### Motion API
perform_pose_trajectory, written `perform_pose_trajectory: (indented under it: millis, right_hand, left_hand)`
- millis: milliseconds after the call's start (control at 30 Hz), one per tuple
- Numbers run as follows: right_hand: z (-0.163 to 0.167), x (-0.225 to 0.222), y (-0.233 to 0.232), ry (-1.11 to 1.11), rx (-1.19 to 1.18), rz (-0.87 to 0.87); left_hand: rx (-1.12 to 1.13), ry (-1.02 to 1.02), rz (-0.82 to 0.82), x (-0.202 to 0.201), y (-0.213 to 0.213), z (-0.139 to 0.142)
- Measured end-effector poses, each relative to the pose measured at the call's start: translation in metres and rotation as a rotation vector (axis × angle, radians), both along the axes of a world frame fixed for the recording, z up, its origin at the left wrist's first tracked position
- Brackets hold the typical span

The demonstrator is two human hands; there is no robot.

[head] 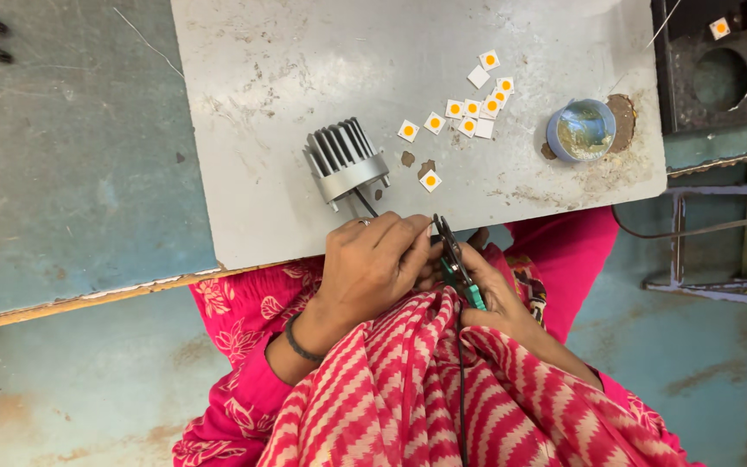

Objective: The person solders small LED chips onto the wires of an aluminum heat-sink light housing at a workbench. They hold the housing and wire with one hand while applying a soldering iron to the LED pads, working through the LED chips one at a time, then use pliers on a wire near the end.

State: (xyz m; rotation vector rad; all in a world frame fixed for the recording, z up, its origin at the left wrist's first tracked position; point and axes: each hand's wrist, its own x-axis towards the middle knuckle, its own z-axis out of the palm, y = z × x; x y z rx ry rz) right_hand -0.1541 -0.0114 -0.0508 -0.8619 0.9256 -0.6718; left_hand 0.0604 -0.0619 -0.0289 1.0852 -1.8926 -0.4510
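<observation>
Two hands: both meet at the near edge of the plate (244,130), just below the heat sink (345,161), which serves as the landmark throughout.
Cutter: a small plier-type cutter (453,259) with green grips, just below and right of the heat sink, its dark nose pointing up toward the plate edge.
Right hand: right hand (499,290) is wrapped closed around the cutter grips, lower right of the heat sink.
Left hand: left hand (373,264), directly below the heat sink, has its fingers curled and pinched together against the cutter nose; what they pinch is hidden, so whether it is the wire cannot be told.
Wire: a thin dark wire (365,202) leaves the base of the heat sink and runs down under the left fingers.
Heat sink: a grey finned cylinder lying tilted on the plate, fins up and left, wire end toward the hands.
Technique (judgement): good work here likely calls for holding the wire taut and short between the pinch and the blades, squeezing gently, and keeping the pull off the heat sink.
Chips: about a dozen small white squares with orange centres (469,108) lie scattered right of the heat sink, one (430,181) just beside it.
Tin: a round blue tin (581,131) of yellowish paste, well right of the heat sink.
Block: a dark block (715,78) with a round hole, far right, off the plate.
</observation>
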Motion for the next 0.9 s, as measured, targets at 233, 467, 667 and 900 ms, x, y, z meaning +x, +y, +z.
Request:
perform_pose_trajectory:
  millis: [233,467,667,900]
  right_hand:
    - [-0.003,-0.004,-0.005,0.075,-0.008,0.029]
    - [-0.002,-0.002,-0.008,0.094,-0.029,0.037]
    - [-0.005,-0.002,-0.01,0.146,-0.077,0.042]
    - [-0.018,-0.006,-0.006,0.171,-0.096,0.004]
  left_hand:
    - [0.033,0.044,0.021,-0.001,-0.003,0.001]
    - [0.086,0.067,0.01,0.001,-0.007,0.001]
    - [0.099,0.088,-0.003,0.001,-0.01,0.0]
    - [0.111,0.09,0.002,0.0,-0.008,0.001]
